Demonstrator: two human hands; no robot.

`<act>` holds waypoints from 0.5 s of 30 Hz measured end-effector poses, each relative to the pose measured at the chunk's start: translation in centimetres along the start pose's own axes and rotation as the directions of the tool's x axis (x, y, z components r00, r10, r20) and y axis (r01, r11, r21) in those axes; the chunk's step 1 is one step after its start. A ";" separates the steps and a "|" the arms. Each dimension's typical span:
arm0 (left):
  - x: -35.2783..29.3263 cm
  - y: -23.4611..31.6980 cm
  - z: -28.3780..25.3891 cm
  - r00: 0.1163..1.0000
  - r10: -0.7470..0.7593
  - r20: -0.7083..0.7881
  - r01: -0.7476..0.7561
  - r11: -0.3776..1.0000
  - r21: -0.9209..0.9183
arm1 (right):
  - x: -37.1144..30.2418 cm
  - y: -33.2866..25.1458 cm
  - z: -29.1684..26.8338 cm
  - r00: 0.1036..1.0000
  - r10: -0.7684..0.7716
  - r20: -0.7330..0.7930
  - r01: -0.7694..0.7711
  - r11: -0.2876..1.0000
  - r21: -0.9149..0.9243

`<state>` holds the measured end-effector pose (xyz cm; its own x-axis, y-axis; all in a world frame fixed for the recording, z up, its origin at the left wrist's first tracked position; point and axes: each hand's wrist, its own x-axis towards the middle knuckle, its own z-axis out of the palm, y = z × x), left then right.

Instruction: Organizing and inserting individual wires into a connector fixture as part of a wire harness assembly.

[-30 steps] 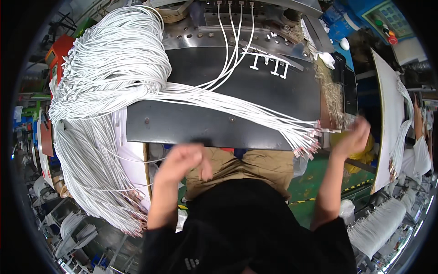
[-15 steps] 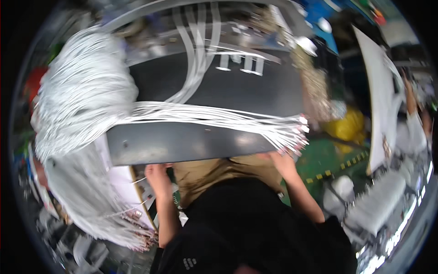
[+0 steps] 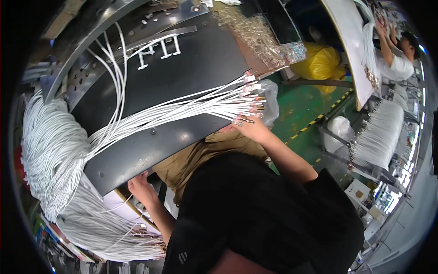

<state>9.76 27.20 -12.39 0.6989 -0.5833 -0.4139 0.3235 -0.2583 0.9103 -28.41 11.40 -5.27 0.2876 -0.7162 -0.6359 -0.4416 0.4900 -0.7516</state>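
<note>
A bundle of white cables [image 3: 169, 114] lies across a black worktable [image 3: 182, 64], its connector ends fanned out at the right. My right hand [image 3: 252, 131] is by the table's front edge, right beside those ends; its fingers are partly covered, so its grip is unclear. At the front-left corner my left hand [image 3: 142, 189] has its fingers curled close to the table edge. A thin white cable runs toward it from the lower hank, but what the fingers hold, if anything, cannot be made out.
A thick coil of white cable [image 3: 50, 141] hangs on the left, with a hank of cable ends [image 3: 109, 239] below. White T-shaped pegs [image 3: 159, 48] stand on a metal bar at the back. A yellow bag [image 3: 319, 61] and another person [image 3: 397, 61] are at the right.
My view has swung to the right and sharpened, so the table sits further left and tilted. Both hands stay near the front edge; the cable bundle still lies on the table.
</note>
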 end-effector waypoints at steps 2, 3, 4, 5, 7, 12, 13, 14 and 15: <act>-0.2 0.3 0.5 1.000 0.000 0.029 -0.001 0.999 0.040 | -0.3 -1.4 0.6 0.984 -0.121 -0.130 0.111 0.990 -0.083; -0.4 0.5 0.9 0.999 0.001 0.042 -0.004 0.998 0.058 | -0.1 -0.6 0.9 0.983 -0.145 -0.109 0.137 0.988 -0.075; -1.0 0.6 2.2 1.000 0.008 0.025 -0.009 0.999 0.037 | 0.6 1.3 1.1 0.972 -0.196 -0.128 0.183 0.977 -0.112; -2.2 0.6 3.9 1.000 0.013 0.008 -0.013 1.000 0.016 | 1.3 3.0 1.5 0.958 -0.248 -0.147 0.226 0.963 -0.150; -6.0 0.3 7.3 0.995 0.002 0.101 -0.010 0.996 0.084 | 1.3 3.1 3.4 0.936 -0.323 -0.138 0.298 0.939 -0.174; -10.0 1.3 10.9 0.692 0.341 0.637 -0.619 0.734 0.280 | -2.1 -9.2 2.7 0.723 -0.406 0.559 0.576 0.801 -0.162; -10.1 3.4 12.1 0.539 0.468 0.700 -0.779 0.594 0.202 | -1.4 -11.3 2.1 0.698 -0.601 0.389 0.693 0.704 -0.158; -10.0 5.5 13.6 0.358 0.559 0.748 -0.897 0.427 0.111 | 0.6 -13.1 1.4 0.617 -0.761 0.201 0.787 0.590 -0.181; -9.1 7.6 15.7 0.215 0.566 0.796 -0.964 0.254 0.080 | 3.2 -14.5 1.0 0.384 -0.922 0.048 0.859 0.338 -0.383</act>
<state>-4.20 18.46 -1.56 -0.1750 -0.8845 0.4325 -0.6424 0.4354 0.6306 -20.23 2.51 3.47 0.5582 -0.7031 0.4405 -0.2280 -0.6404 -0.7334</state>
